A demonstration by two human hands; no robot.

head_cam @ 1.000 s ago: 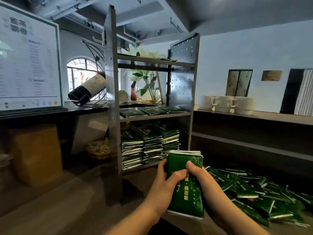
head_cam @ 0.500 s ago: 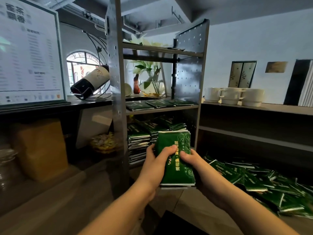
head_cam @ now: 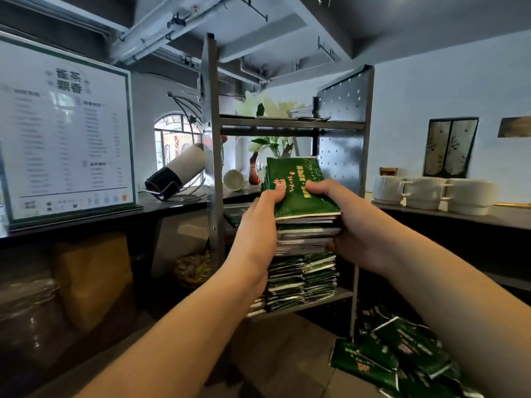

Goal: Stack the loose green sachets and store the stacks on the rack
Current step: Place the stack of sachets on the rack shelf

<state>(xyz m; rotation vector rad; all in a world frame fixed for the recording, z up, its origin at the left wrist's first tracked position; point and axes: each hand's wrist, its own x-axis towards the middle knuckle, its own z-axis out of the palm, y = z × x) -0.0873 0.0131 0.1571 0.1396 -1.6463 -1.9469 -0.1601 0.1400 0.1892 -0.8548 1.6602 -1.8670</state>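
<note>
Both hands are raised in front of the metal rack [head_cam: 212, 173], clamped on either side of a thick stack of green sachets [head_cam: 301, 196]. The left hand [head_cam: 260, 225] has its thumb curled over the top sachet and its fingers tucked behind the stack's left edge; the right hand [head_cam: 344, 222] wraps the right edge, thumb on top and fingers underneath. The stack sits level with the rack's middle shelf, tilted a little so its printed face shows.

On the shelf below, stored stacks [head_cam: 301, 280] of the same sachets stand side by side. A loose pile [head_cam: 393, 351] of green sachets lies scattered on the desk [head_cam: 287, 349] to the right of the rack's foot.

Left of the rack stands a framed menu board [head_cam: 66, 130], and beside it a wine bottle [head_cam: 178, 170] leans in a wire holder. To the right, white cups [head_cam: 431, 192] line a ledge.
</note>
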